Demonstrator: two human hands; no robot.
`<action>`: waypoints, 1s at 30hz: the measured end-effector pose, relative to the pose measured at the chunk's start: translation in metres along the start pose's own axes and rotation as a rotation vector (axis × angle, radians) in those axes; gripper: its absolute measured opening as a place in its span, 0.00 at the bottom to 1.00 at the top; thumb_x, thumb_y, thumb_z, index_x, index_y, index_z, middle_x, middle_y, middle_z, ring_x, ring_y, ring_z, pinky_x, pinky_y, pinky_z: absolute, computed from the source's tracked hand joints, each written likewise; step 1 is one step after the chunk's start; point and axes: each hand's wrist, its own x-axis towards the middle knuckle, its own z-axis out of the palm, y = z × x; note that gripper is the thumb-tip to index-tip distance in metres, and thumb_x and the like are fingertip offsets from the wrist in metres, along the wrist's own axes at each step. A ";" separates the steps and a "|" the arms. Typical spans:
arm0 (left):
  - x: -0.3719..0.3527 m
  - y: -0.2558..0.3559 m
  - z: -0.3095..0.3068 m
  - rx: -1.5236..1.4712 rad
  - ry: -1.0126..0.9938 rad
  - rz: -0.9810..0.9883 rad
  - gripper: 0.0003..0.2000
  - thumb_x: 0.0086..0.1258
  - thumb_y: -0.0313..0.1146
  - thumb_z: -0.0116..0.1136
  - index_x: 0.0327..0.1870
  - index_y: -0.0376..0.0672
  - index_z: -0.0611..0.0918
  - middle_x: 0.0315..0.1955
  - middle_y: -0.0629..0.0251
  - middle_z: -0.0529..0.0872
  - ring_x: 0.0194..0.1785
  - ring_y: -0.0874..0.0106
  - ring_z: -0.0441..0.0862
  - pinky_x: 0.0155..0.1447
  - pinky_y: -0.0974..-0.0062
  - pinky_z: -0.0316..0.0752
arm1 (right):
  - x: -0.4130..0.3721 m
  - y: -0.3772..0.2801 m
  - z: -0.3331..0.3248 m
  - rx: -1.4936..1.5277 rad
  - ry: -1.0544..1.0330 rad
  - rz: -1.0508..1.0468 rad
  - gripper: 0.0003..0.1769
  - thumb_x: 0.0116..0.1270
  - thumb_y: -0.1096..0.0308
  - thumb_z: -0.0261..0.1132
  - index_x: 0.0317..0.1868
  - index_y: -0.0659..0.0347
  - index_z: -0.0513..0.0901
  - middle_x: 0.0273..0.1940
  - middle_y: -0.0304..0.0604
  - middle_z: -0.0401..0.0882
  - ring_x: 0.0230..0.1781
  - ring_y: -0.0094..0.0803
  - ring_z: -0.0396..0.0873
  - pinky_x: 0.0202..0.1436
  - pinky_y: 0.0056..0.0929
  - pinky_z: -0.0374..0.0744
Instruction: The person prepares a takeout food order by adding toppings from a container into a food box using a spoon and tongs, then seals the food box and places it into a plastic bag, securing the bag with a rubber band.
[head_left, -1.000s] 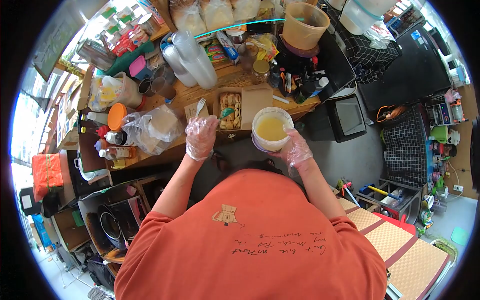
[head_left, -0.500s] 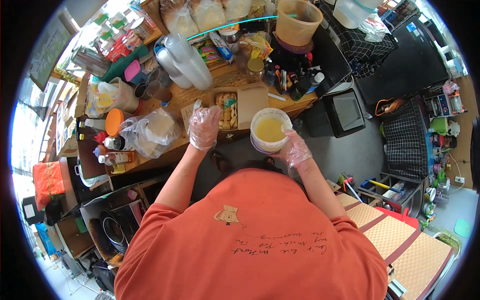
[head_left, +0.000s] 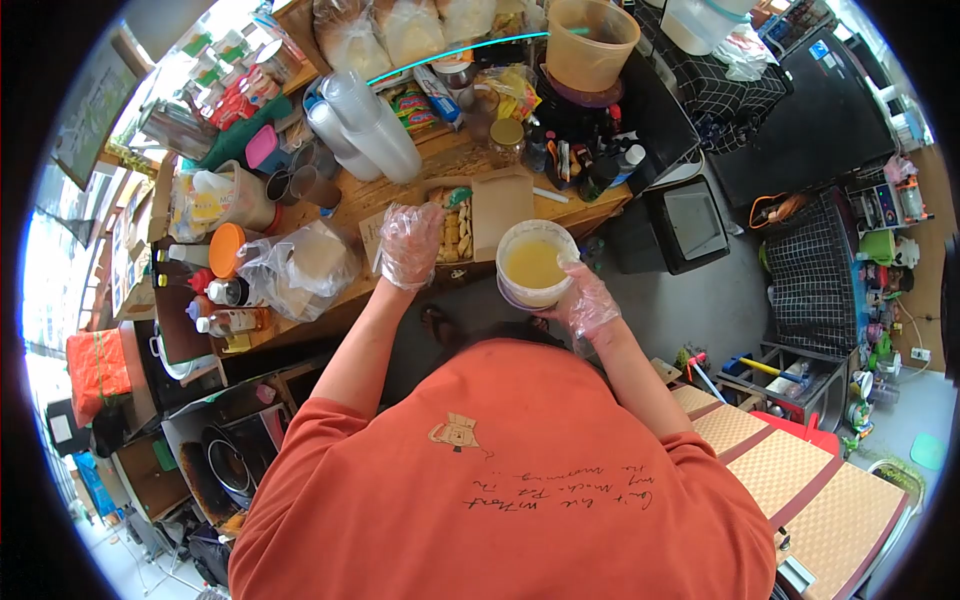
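Note:
My right hand, in a clear plastic glove, grips the side of a round white tub. Pale yellow liquid fills part of the tub, which is held in front of the table edge. My left hand, gloved too, has its fingers curled together beside an open cardboard box. Whatever the left fingers hold is hidden by the glove. Inside the box lie browned pieces of food, with a small green item on top.
Left of the box, a plastic bag, an orange-lidded jar and bottles crowd the wooden table. Behind stand stacked clear cups, a glass jar and a large bucket. A black bin is to the right.
White fork tines that showed above my left hand are now out of sight, and that hand has turned slightly. The tub has shifted a little to the left.

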 end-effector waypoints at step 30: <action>-0.024 0.023 -0.030 -0.081 -0.088 0.001 0.07 0.64 0.24 0.71 0.39 0.43 0.84 0.29 0.62 0.87 0.33 0.58 0.84 0.42 0.61 0.78 | 0.013 0.000 -0.001 -0.016 0.005 0.007 0.35 0.65 0.56 0.68 0.72 0.46 0.71 0.66 0.45 0.77 0.64 0.45 0.80 0.58 0.54 0.82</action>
